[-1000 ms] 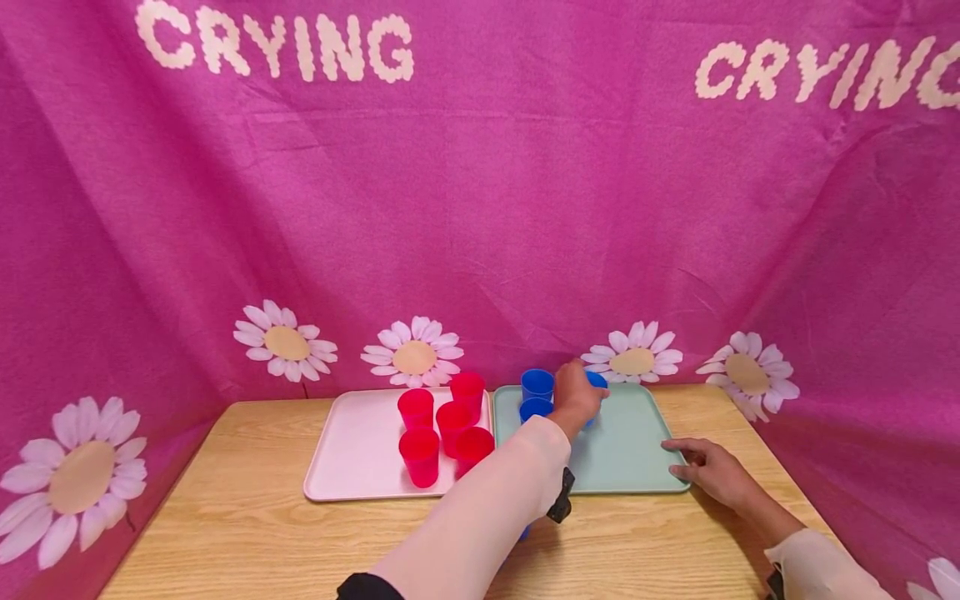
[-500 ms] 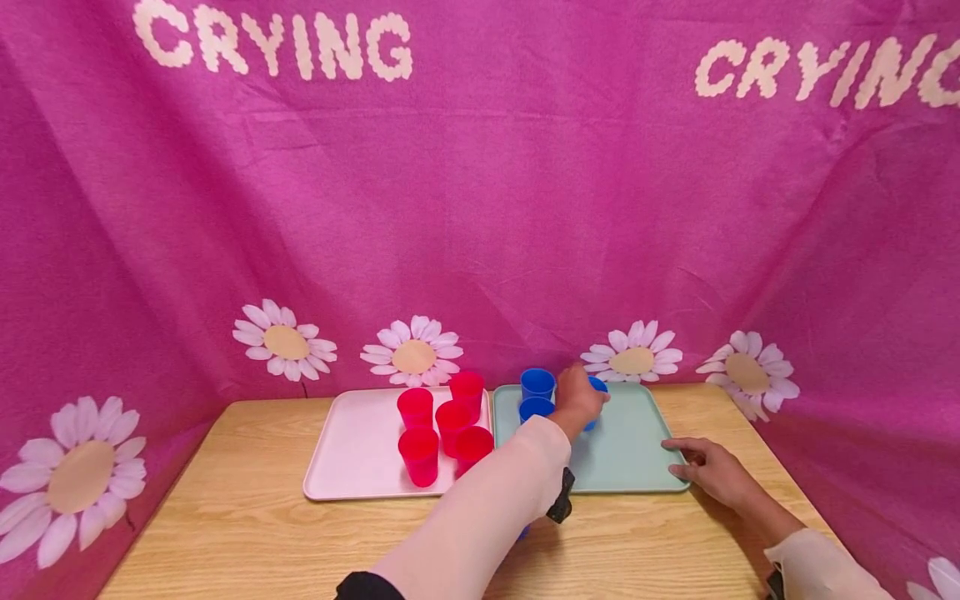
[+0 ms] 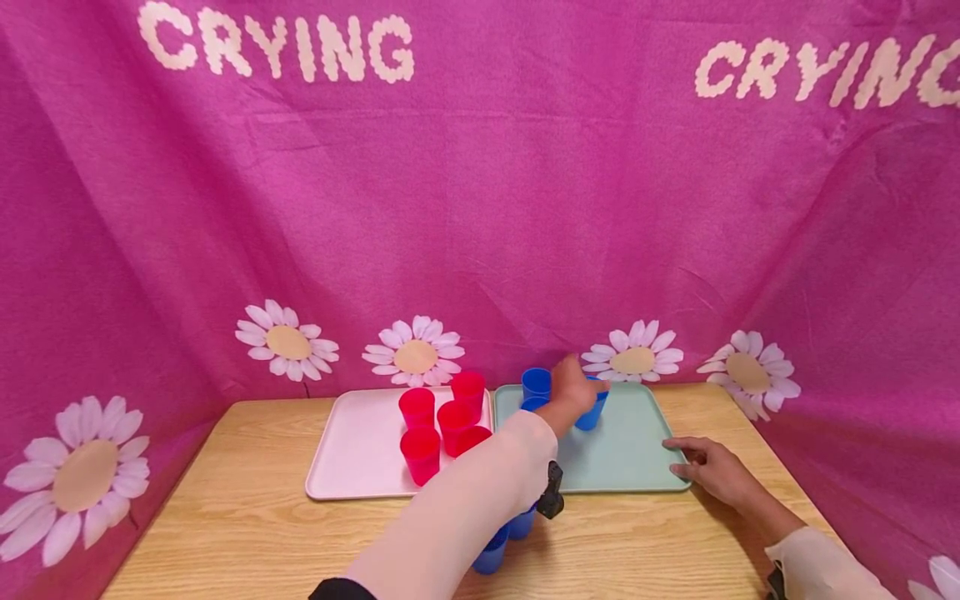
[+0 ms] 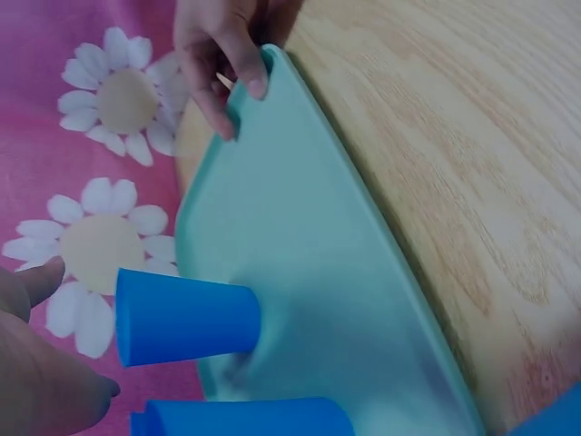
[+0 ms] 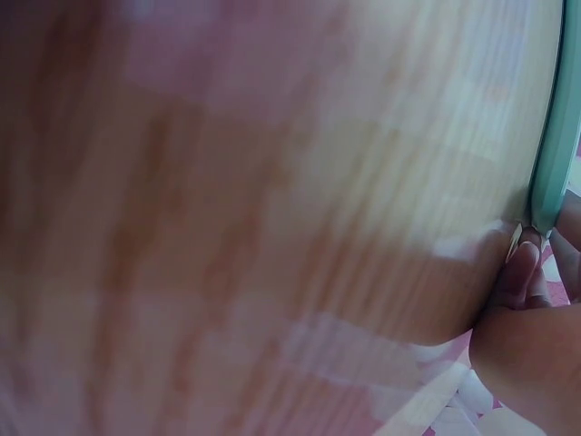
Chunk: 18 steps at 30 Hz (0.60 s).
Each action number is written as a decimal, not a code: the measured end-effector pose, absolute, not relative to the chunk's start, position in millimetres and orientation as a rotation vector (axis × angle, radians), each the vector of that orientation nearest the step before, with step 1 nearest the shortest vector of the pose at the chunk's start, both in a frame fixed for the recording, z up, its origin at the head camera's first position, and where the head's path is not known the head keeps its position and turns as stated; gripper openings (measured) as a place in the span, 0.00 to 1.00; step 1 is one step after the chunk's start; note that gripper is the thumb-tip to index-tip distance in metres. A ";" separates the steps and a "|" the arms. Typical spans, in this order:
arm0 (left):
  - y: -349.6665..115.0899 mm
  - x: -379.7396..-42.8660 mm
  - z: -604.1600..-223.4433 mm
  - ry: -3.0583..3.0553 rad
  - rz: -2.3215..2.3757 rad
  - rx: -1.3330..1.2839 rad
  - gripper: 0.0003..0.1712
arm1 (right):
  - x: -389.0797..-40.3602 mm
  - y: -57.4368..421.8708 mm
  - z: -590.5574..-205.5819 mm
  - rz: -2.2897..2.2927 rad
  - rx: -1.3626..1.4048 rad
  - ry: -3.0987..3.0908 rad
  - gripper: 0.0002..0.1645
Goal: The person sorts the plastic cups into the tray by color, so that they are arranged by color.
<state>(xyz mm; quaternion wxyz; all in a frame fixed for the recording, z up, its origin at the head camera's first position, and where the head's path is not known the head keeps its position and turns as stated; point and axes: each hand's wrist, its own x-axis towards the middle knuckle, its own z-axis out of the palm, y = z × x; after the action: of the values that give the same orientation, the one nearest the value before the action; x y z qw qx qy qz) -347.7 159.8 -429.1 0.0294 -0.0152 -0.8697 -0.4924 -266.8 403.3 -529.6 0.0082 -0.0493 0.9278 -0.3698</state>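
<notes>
My left hand (image 3: 572, 390) is over the back of the green tray (image 3: 622, 458), fingers apart, just above a blue cup (image 3: 592, 410). In the left wrist view that hand (image 4: 41, 363) lies clear of the upright blue cup (image 4: 186, 318), with a gap between them. Another blue cup (image 3: 536, 383) stands at the tray's back left, and one more in front of it is partly hidden. At the tray's right edge my right hand (image 3: 716, 473) grips the rim, its thumb and fingers about the corner in the right wrist view.
Several red cups (image 3: 418, 454) stand on the pink tray (image 3: 352, 467) to the left, touching the green one. Blue cups (image 3: 491, 557) stand on the wooden table (image 3: 247, 533) in front, partly behind my left sleeve. A pink flowered cloth (image 3: 480, 208) hangs close behind.
My left hand has let go of the blue cup and drawn slightly left, baring more of that cup. The left sleeve's shift uncovers blue cups on the table. My right hand stays put.
</notes>
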 end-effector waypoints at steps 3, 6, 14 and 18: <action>154.9 -346.0 -422.3 -2.626 -1.604 -0.069 0.30 | -267.1 402.7 -527.8 -1.180 -0.159 2.889 0.24; 148.9 -341.0 -414.2 -2.609 -1.654 -0.074 0.34 | -267.8 402.3 -526.2 -1.180 -0.165 2.887 0.25; 122.7 -318.2 -395.1 -2.600 -1.722 -0.206 0.39 | -268.1 403.2 -527.6 -1.183 -0.173 2.880 0.24; 95.5 -302.2 -385.6 -2.619 -1.738 -0.275 0.42 | -268.7 402.8 -528.3 -1.191 -0.168 2.878 0.25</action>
<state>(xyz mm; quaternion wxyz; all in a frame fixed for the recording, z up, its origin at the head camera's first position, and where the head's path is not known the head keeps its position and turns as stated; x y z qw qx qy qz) -302.2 95.5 -385.6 -0.0066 -0.0871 -0.8301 -0.5508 -268.7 402.8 -528.3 0.0111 -0.0540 0.9226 -0.3817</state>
